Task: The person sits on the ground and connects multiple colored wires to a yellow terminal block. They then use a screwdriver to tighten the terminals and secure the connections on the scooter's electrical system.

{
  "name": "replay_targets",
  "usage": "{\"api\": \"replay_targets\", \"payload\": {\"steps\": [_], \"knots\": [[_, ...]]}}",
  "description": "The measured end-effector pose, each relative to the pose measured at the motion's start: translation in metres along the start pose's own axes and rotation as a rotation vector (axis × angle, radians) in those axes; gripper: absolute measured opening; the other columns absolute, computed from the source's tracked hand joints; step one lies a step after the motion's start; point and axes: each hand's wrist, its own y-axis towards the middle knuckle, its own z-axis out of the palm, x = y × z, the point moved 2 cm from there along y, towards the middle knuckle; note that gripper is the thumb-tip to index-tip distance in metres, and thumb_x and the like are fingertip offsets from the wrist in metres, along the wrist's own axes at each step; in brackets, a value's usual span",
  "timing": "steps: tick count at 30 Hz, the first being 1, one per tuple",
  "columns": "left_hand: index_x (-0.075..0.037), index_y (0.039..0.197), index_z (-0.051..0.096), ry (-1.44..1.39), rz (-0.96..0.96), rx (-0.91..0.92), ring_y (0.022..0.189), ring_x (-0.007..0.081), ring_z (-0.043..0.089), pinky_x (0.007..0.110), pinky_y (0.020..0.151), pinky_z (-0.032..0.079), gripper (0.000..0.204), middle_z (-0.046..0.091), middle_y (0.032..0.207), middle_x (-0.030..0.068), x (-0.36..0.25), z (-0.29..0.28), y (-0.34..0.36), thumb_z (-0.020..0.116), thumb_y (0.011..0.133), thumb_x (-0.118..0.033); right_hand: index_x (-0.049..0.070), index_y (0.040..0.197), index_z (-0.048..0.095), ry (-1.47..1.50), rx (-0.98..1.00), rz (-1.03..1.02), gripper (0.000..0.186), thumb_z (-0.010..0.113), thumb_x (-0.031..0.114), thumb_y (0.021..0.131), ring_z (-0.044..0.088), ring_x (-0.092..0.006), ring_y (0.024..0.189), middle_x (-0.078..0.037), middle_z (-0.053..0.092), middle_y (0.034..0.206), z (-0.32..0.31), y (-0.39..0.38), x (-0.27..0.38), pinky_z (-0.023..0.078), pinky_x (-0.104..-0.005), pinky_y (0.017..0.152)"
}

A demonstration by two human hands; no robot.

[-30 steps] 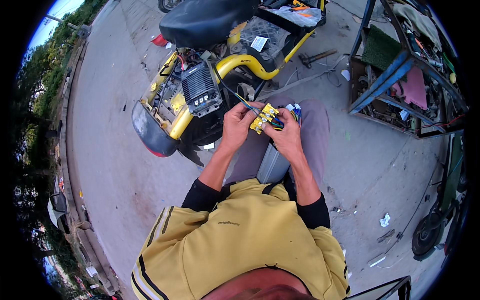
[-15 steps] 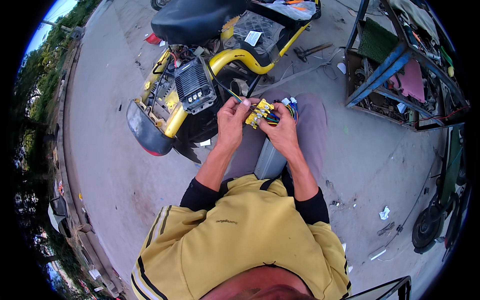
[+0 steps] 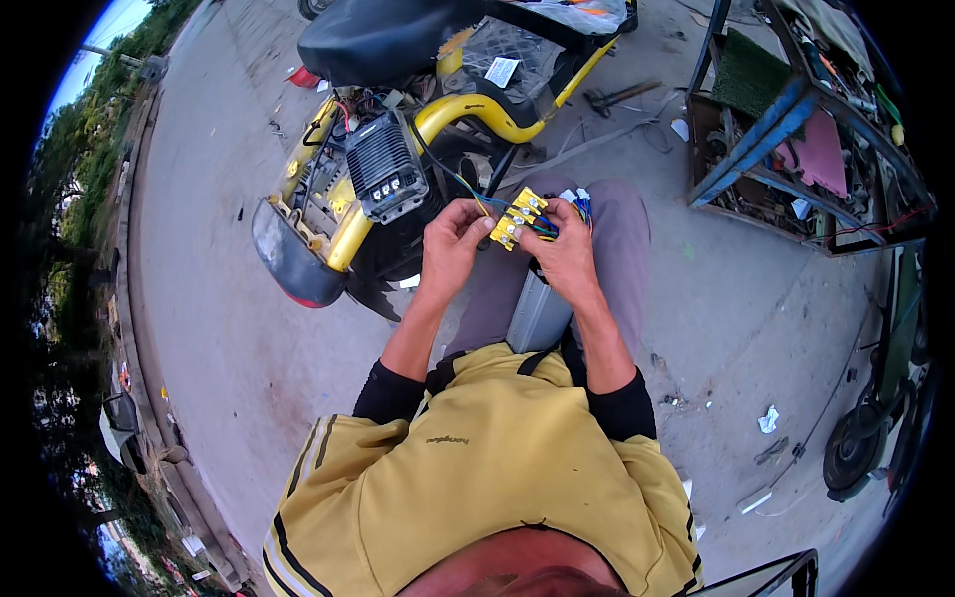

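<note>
My right hand (image 3: 563, 254) grips a yellow terminal block (image 3: 520, 214) with screws along it, just above my lap. Behind it runs a bundle of coloured wires with white connectors (image 3: 579, 201). My left hand (image 3: 453, 249) pinches thin wires (image 3: 478, 202) just left of the block; the exact ends between my fingertips are too small to make out. These wires run up toward a black finned box (image 3: 383, 164) on the yellow-framed scooter (image 3: 450, 117). A grey metal case (image 3: 533, 313) sits between my thighs, beneath my hands.
Ahead, the scooter carries a black seat (image 3: 373, 42). A hammer (image 3: 620, 99) and a strap lie beside it. A blue metal rack (image 3: 756, 149) of parts stands at upper right. Another scooter (image 3: 860, 418) is at right. A kerb (image 3: 149, 348) with greenery runs along the left.
My left fingertips have shifted slightly left along the wires, away from the terminal block. The surroundings sit a little higher and further left in the picture.
</note>
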Motion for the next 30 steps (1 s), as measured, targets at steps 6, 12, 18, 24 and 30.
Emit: {"api": "replay_targets", "payload": {"steps": [6, 12, 18, 24, 30], "knots": [[0.003, 0.111, 0.068, 0.154, -0.062, -0.043, 0.083, 0.0103, 0.067, 0.028, 0.079, 0.056, 0.015, 0.074, 0.098, 0.0067, -0.012, -0.009, -0.011, 0.069, 0.097, -0.002, -0.007, 0.124, 0.06, -0.025, -0.016, -0.02, 0.048, 0.079, 0.011, 0.084, 0.069, -0.0212, 0.11, -0.015, 0.071, 0.115, 0.001, 0.001, -0.001, 0.054, -0.0332, 0.096], [0.001, 0.111, 0.069, -0.348, -0.253, -0.027, 0.08, 0.011, 0.068, 0.027, 0.073, 0.056, 0.015, 0.075, 0.095, 0.0077, -0.021, -0.006, -0.012, 0.07, 0.097, -0.002, -0.008, 0.125, 0.059, -0.067, -0.024, -0.011, 0.05, 0.08, 0.012, 0.084, 0.069, -0.0212, 0.11, -0.018, 0.072, 0.118, 0.001, 0.0, 0.003, 0.054, -0.033, 0.096], [-0.001, 0.11, 0.072, -0.225, -0.133, -0.058, 0.084, 0.0082, 0.066, 0.023, 0.073, 0.049, 0.014, 0.075, 0.096, 0.0056, -0.024, 0.004, -0.01, 0.073, 0.096, -0.004, -0.009, 0.125, 0.059, 0.01, -0.016, 0.044, 0.051, 0.08, 0.014, 0.084, 0.068, -0.0213, 0.111, -0.017, 0.072, 0.116, -0.001, 0.001, -0.007, 0.053, -0.0333, 0.097], [0.0, 0.109, 0.071, -0.205, -0.065, -0.077, 0.084, 0.0072, 0.065, 0.023, 0.074, 0.049, 0.014, 0.074, 0.096, 0.0037, -0.018, 0.009, -0.007, 0.073, 0.097, -0.007, -0.008, 0.124, 0.06, 0.01, 0.011, 0.062, 0.048, 0.079, 0.013, 0.085, 0.068, -0.0225, 0.111, -0.017, 0.072, 0.115, -0.001, -0.001, 0.002, 0.053, -0.0339, 0.097], [0.002, 0.109, 0.068, -0.169, -0.022, -0.137, 0.079, 0.0089, 0.065, 0.024, 0.071, 0.052, 0.014, 0.071, 0.092, 0.004, -0.02, 0.019, -0.011, 0.07, 0.098, -0.007, -0.007, 0.123, 0.06, 0.012, 0.024, 0.066, 0.045, 0.078, 0.011, 0.086, 0.068, -0.0174, 0.101, -0.015, 0.072, 0.11, -0.002, -0.001, 0.004, 0.055, -0.0311, 0.086]]}}
